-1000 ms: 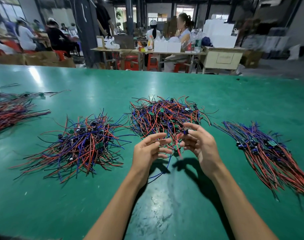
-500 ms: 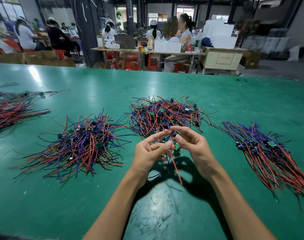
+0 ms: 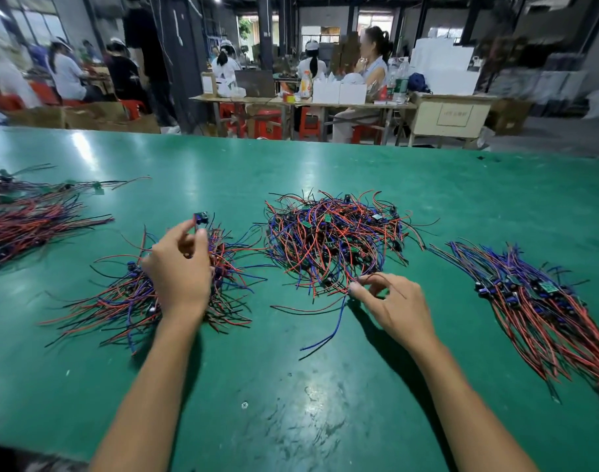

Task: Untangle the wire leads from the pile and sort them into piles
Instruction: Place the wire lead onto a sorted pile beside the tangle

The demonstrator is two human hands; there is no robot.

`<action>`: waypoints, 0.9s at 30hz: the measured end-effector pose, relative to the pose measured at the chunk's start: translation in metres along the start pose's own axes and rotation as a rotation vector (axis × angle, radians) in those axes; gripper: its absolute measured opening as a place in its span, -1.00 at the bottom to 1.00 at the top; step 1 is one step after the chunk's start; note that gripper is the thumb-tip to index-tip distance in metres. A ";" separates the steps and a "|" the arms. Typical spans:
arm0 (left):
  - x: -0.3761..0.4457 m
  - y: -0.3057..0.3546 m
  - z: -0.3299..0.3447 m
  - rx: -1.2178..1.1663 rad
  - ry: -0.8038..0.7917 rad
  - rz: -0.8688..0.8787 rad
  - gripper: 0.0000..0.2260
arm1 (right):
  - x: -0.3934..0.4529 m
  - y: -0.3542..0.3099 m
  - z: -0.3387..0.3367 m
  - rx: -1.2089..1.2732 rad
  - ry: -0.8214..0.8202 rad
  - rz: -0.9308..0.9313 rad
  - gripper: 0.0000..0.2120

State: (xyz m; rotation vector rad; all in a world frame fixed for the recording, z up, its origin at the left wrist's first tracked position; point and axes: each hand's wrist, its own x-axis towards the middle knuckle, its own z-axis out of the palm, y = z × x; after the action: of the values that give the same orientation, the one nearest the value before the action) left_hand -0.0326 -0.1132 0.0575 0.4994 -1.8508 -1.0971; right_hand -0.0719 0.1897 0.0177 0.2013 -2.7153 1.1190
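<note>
Pinching a small board-ended lead above the left-hand sorted pile, her left hand is busy, while the nearer right hand nips a wire at the tangled pile's near edge.

Tangled central pile of red, blue, black wire leads (small green boards attached); sorted piles lie left, right, far left.
</note>
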 end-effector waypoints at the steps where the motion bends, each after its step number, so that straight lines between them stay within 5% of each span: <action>1: 0.007 -0.003 -0.008 0.157 0.005 0.056 -0.73 | 0.000 0.000 0.000 0.041 0.006 0.010 -0.78; 7: -0.002 -0.003 -0.019 0.684 -0.074 0.161 -0.65 | 0.002 -0.005 -0.008 0.481 -0.045 -0.004 -0.91; 9: -0.017 0.008 -0.012 0.560 -0.085 0.311 -0.77 | 0.000 -0.010 -0.010 0.684 -0.064 -0.004 -0.89; 12: -0.045 0.026 0.010 0.197 -0.491 0.476 -0.89 | -0.001 -0.014 -0.013 0.850 -0.088 0.001 -0.77; 16: -0.077 0.045 0.048 -0.201 -0.898 0.156 -0.86 | -0.001 -0.015 -0.015 0.968 -0.186 0.030 -0.67; 27: -0.108 0.034 0.072 -0.543 -0.844 -0.116 -0.91 | -0.002 -0.018 -0.015 0.981 -0.190 -0.038 -0.67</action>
State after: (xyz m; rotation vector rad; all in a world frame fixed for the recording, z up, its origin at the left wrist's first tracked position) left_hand -0.0358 0.0151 0.0185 -0.2284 -2.0769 -2.0157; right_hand -0.0642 0.1873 0.0396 0.5013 -2.0243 2.4085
